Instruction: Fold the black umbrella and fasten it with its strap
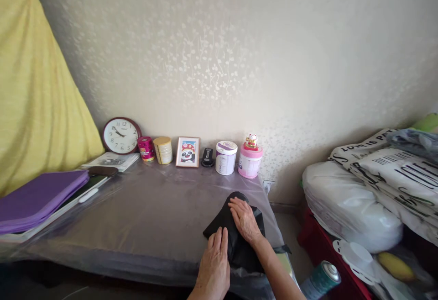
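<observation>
A black, smooth piece of folded fabric [236,240] lies near the right front corner of the plastic-covered table [153,213]. I cannot tell exactly what kind of item it is. My left hand [215,256] rests on its left side, the fingers straight and close together. Farther back, my right hand [243,218] lies flat over its upper part with the fingers stretched out. Both palms hide some of the fabric. A dark strap-like end [282,249] sticks out at the table's right edge, beyond my right wrist.
Along the wall stand a clock [121,135], a pink tin [146,149], a panda picture frame [188,152], a white canister [226,158] and a pink canister [250,163]. Purple folders [44,197] lie left. A spray can [321,279] and red box [316,236] are right.
</observation>
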Tool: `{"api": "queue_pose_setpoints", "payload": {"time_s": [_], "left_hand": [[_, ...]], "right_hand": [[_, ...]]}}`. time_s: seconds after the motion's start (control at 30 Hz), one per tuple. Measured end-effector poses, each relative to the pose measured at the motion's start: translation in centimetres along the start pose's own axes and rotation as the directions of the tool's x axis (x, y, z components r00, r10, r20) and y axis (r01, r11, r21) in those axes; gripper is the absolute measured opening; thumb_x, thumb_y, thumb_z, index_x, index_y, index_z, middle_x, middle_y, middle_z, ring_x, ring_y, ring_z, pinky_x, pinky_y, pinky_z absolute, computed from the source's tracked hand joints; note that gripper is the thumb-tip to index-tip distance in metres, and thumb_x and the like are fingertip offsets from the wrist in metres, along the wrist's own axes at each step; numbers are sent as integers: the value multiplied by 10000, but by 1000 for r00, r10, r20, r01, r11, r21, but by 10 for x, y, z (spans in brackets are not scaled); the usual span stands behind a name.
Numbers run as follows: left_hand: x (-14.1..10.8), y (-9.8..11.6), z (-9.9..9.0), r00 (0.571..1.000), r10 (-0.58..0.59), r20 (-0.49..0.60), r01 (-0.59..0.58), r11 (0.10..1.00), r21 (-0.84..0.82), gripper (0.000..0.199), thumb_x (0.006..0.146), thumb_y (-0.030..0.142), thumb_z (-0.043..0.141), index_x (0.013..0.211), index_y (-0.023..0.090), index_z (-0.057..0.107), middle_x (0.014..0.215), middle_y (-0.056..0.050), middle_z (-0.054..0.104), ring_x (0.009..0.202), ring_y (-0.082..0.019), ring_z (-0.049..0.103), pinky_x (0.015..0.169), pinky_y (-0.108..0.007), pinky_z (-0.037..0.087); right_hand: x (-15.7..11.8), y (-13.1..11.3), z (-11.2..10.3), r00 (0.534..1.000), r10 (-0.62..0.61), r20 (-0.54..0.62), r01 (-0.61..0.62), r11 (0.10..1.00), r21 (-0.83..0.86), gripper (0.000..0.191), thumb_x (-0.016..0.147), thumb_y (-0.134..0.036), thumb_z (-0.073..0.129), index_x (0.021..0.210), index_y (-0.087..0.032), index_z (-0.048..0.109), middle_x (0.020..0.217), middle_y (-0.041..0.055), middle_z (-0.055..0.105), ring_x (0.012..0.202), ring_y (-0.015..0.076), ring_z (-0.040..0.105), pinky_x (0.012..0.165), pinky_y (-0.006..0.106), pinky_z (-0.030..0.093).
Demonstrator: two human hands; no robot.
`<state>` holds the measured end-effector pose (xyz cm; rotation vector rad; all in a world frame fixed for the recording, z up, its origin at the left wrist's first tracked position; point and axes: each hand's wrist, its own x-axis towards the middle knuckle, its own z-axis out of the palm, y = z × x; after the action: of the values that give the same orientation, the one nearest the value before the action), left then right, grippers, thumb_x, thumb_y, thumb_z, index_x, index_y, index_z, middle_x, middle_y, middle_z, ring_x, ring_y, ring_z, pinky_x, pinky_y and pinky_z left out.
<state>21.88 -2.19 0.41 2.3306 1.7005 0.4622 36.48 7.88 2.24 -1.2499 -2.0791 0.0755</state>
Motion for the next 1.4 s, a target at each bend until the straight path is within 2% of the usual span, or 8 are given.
{"api": "queue_pose_setpoints", "payload": {"time_s": [0.1,0.2,0.37,0.53,0.77,0.97,1.2,1.4], "left_hand": [[-1,3,-5,1000,11,-19,-10,1000,12,729,678,68,353,1389,107,196,1429,-96,297,1275,-222,296,1035,-360,309],[-2,3,-4,998,20,-60,-19,1000,24,727,678,58,350,1386,118,200,1412,-92,325,1251,-217,331,1022,-372,328],[-5,2,-3,993,18,-120,-10,997,73,712,694,76,364,1386,161,216,1371,-77,389,1189,-228,390,994,-405,336],[-7,3,-13,993,-27,-119,38,995,88,683,734,121,393,1389,202,215,1307,-73,461,1121,-247,434,947,-418,345],[-7,3,-22,993,-111,30,112,992,-62,701,778,117,347,1411,219,65,1333,-81,408,926,-145,581,739,-234,430],[-5,1,-21,991,-125,57,133,977,-165,676,807,147,315,1414,218,25,1342,-77,387,875,-122,593,696,-196,417],[-4,-2,-17,989,-137,62,147,971,-187,650,811,167,327,1412,223,85,1314,-67,401,839,-124,587,657,-202,403],[-4,0,-18,986,-151,73,161,974,-160,657,809,152,343,1409,231,87,1336,-72,379,855,-125,589,661,-202,398]], "right_hand": [[4,23,-6,970,193,-150,-196,981,-5,312,843,-254,397,1042,-176,624,1163,120,599,1100,236,528,961,440,382],[-7,50,-24,872,438,-217,-431,899,83,332,816,-310,384,994,-171,627,1013,112,659,968,231,597,879,399,448],[-46,70,-50,703,706,-82,-682,703,200,302,769,-399,427,897,-213,628,876,77,687,819,216,651,689,313,513],[-60,55,-54,603,787,130,-773,537,338,314,762,-440,427,862,-210,616,750,47,661,670,187,648,482,253,508],[-51,37,-52,630,770,101,-767,595,240,395,748,-515,436,886,-204,636,689,38,657,634,204,635,441,264,481],[-51,44,-42,706,704,-74,-697,710,101,387,739,-468,438,888,-173,639,797,91,697,820,270,647,705,346,473],[-62,50,-39,678,721,-142,-663,683,305,436,688,-525,483,841,-156,656,801,90,697,787,252,640,695,323,462],[-53,36,-39,724,689,-22,-631,675,382,418,687,-576,506,665,-181,641,580,20,626,603,205,589,519,282,438]]}}
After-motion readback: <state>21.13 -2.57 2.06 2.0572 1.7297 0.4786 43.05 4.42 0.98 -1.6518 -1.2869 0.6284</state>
